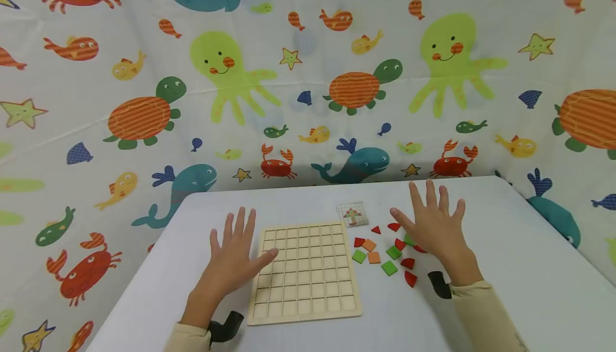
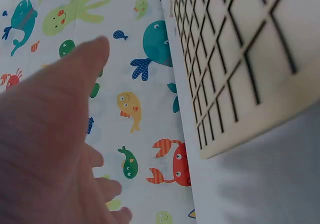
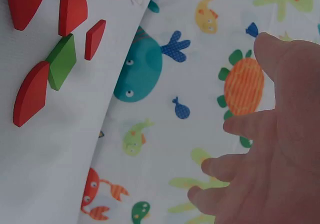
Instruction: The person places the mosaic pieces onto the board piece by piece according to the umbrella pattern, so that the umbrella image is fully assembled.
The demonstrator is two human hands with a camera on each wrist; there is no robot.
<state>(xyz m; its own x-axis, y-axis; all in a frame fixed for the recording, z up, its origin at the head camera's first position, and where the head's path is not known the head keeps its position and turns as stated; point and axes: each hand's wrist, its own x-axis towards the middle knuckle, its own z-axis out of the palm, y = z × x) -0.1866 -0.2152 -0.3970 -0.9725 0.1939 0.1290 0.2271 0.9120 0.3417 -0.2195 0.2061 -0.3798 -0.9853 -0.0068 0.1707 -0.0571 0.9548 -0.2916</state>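
My left hand (image 1: 232,262) hovers at the left side of a pale wooden grid board (image 1: 308,274), fingers spread and holding nothing. In the left wrist view, its thumb and fingers stand apart from the board (image 2: 240,59). With fingers spread too, my right hand (image 1: 435,229) is held above the right part of the scattered pieces, gripping none. Those pieces include red quarter-round blocks (image 1: 410,278), green squares (image 1: 389,268) and orange squares (image 1: 374,257). In the right wrist view, a red block (image 3: 31,94) touches a green one (image 3: 62,64).
A small card (image 1: 352,214) with a gridded picture lies behind the board's right corner. Everything rests on a white table (image 1: 524,266). Behind it hangs a cloth (image 1: 308,47) printed with sea animals. Black straps (image 1: 226,326) are on both wrists.
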